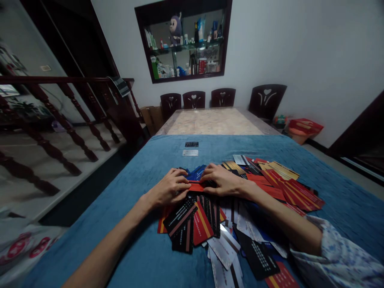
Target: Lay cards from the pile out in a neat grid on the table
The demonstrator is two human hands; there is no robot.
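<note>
A red-orange card, perhaps more than one, lies between my hands above a pile of plastic cards. My left hand has its fingers curled onto the card's left end. From the other side, my right hand grips the right end with thumb and fingers. Blue cards show just beyond my fingertips. Nearer to me, black striped cards and a red card with a yellow stripe fan out below my hands. My palms and forearms hide part of the pile.
Further out on the blue cloth lie a black card and a silver card. Red and gold cards spread to the right, white cards nearer. Chairs stand beyond the table, a railing left.
</note>
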